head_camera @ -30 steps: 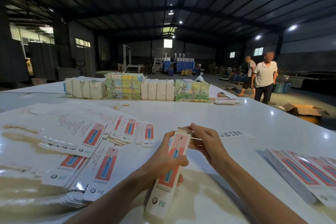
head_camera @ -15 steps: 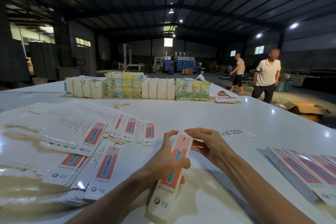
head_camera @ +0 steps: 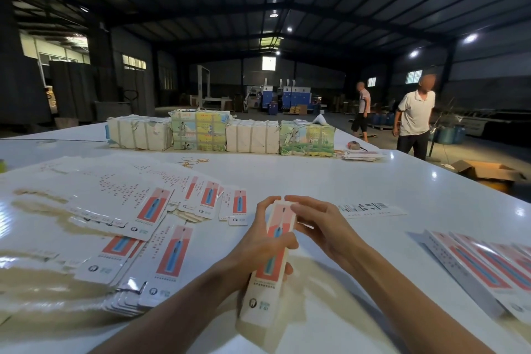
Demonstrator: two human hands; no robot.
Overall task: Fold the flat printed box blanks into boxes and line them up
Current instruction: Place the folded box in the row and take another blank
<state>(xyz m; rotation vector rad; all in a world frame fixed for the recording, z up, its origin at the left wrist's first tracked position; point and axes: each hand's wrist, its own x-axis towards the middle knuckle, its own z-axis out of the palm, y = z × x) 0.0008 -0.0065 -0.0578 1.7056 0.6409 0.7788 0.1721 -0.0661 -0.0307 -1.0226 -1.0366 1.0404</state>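
I hold a long white box [head_camera: 265, 282] with a red panel and a blue toothbrush print, its far end pointing away from me. My left hand [head_camera: 258, 241] grips the box around its middle. My right hand [head_camera: 319, 224] is at the far end, fingertips pressing on the top of the box. Flat printed blanks [head_camera: 123, 215] lie spread in a loose pile on the left of the white table [head_camera: 316, 178]. A row of folded boxes [head_camera: 485, 261] lies at the right edge.
Bundled stacks of paper goods [head_camera: 221, 132] stand in a row across the far side of the table. One flat blank [head_camera: 370, 208] lies just beyond my right hand. Two people [head_camera: 415, 115] stand past the table's right corner, near a cardboard carton [head_camera: 488, 172].
My right hand's fingertips have closed in on the far end of the box, and the end flap has gone down. The two people in the background have walked.
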